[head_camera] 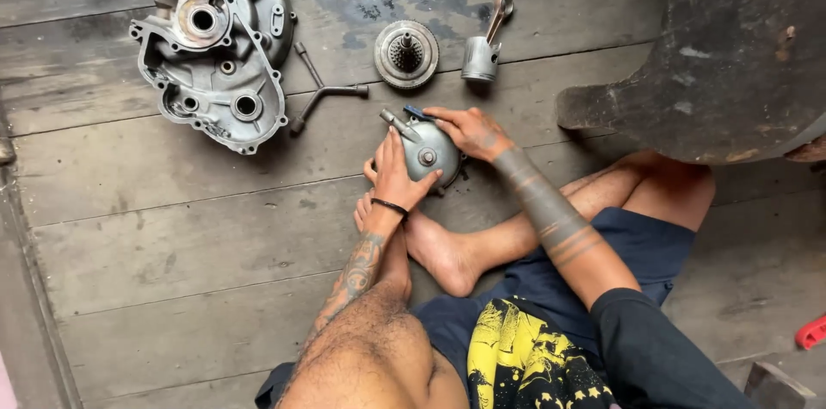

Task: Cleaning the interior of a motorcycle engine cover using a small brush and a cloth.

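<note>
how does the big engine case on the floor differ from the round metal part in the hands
The engine case is much larger, irregular in outline and lies flat on the floor planks, untouched. The round metal part is small, domed, and gripped between the left hand and right hand. Both are grey, worn metal.

one engine casing (pixel 215 43), one wrench (pixel 323 95), one piston (pixel 482 52), one gear (pixel 406 54)

Engine parts spread on a plank floor (pixel 172 228).
Casing (pixel 215 43) far left; wrench (pixel 323 95), gear (pixel 406 54), piston (pixel 483 52) rightward; housing (pixel 428 151) nearer, between both hands.
</note>
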